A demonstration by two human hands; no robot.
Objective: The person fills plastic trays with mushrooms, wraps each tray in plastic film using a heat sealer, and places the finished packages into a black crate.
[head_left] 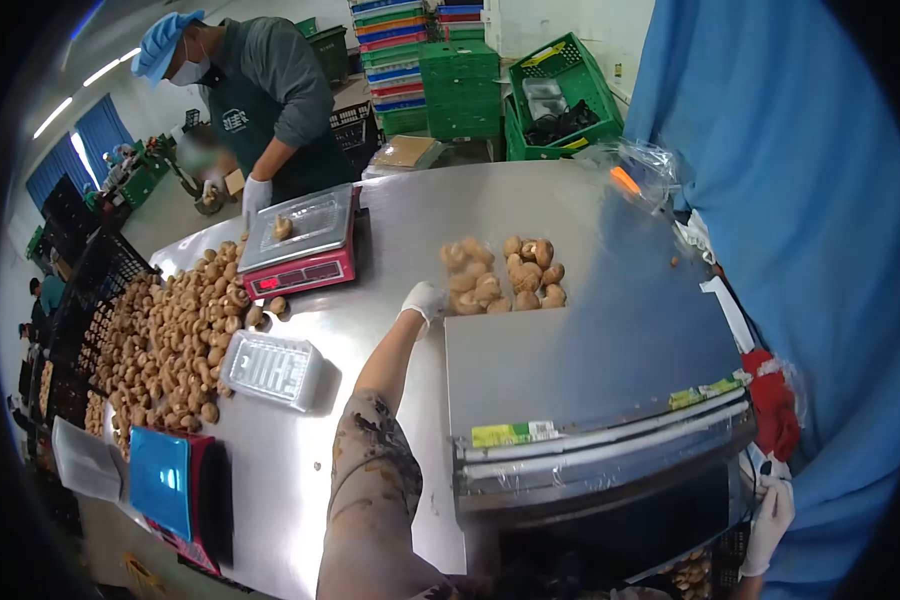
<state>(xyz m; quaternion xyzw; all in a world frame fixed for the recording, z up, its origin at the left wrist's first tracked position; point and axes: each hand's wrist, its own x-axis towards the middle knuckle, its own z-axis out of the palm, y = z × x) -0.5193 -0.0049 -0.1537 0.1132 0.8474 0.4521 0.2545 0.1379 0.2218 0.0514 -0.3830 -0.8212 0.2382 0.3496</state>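
My left hand (426,301), in a white glove, is closed at the near left edge of a tray of brown mushrooms (470,280), which looks smeared. Right beside that tray sits a second group of mushrooms (536,270), at the back edge of a flat-topped film wrapping machine (590,360). Low on the right, my gloved right hand (770,520) is down beside the machine's side, below a red cloth (770,405). Its fingers are drawn together at a pale thing that I cannot make out.
A loose mushroom pile (170,340) covers the table's left side. Near it are an empty clear tray (273,370), a red scale (300,272) bearing a tray with one mushroom, and a blue-topped scale (160,485). Across the table stands a co-worker (270,100). A blue curtain (770,200) hangs at right.
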